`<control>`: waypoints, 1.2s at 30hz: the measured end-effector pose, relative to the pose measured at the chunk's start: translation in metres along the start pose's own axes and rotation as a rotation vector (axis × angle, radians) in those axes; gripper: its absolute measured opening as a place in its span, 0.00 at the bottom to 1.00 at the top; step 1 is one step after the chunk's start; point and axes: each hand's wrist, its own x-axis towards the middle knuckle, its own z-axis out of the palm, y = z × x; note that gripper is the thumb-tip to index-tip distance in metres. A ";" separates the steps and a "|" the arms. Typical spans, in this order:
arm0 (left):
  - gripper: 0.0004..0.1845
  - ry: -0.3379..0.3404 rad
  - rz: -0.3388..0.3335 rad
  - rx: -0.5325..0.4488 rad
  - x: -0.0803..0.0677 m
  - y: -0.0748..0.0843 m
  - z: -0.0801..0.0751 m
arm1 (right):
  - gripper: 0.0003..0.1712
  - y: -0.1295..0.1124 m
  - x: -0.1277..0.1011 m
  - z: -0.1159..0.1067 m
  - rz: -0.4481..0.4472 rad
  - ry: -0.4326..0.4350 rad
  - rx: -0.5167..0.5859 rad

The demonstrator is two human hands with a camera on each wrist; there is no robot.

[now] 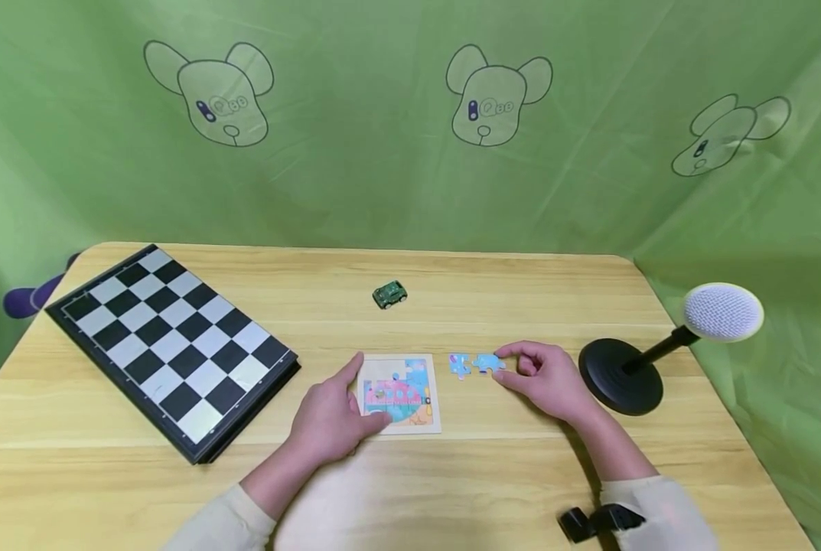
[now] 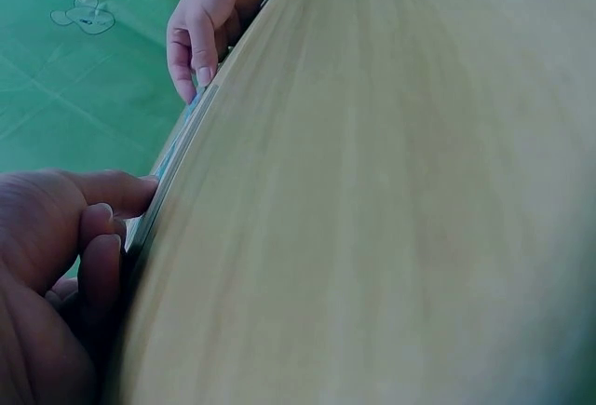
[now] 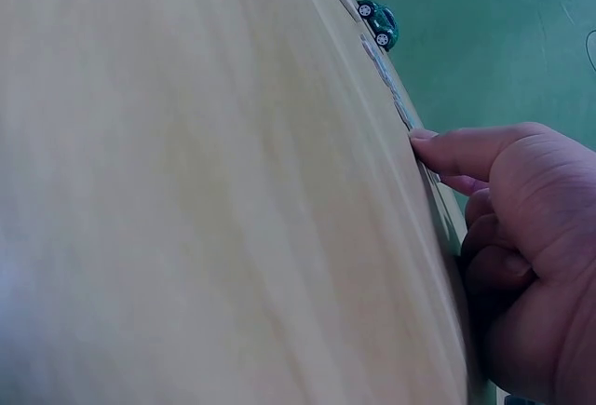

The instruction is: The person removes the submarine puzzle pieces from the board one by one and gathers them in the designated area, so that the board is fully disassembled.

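At the middle of the wooden table (image 1: 506, 467), a jigsaw tray (image 1: 420, 429) holds a picture that looks mostly put together: interlocked pieces (image 1: 392, 394) in pink, blue and sandy tones cover its lower part and right side, while the upper-left stretch shows bare backing. Judging by that gap, the puzzle is well past halfway. The left hand (image 1: 327, 417) grips the tray's left side, thumb over the lower rim and index finger up by the far corner.

Just right of the tray lie the parts not yet fitted. A pink-marked blue piece (image 1: 459, 365) is free of any fingers; a second blue piece (image 1: 486, 363) is pinched between thumb and index finger of the right hand (image 1: 544, 380). Those two seem to be what is left (though whether they alone would fill the gap, I cannot tell).
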 end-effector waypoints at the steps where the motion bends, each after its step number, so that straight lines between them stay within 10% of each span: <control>1: 0.55 0.000 0.000 0.000 0.000 0.000 0.000 | 0.14 0.000 0.000 0.000 0.002 0.001 0.003; 17: 0.55 0.005 0.006 -0.004 0.000 0.000 -0.001 | 0.16 -0.001 -0.002 0.004 -0.028 0.051 0.043; 36: 0.55 0.004 0.003 -0.005 0.000 0.000 0.000 | 0.18 -0.061 -0.013 0.053 -0.035 0.080 0.183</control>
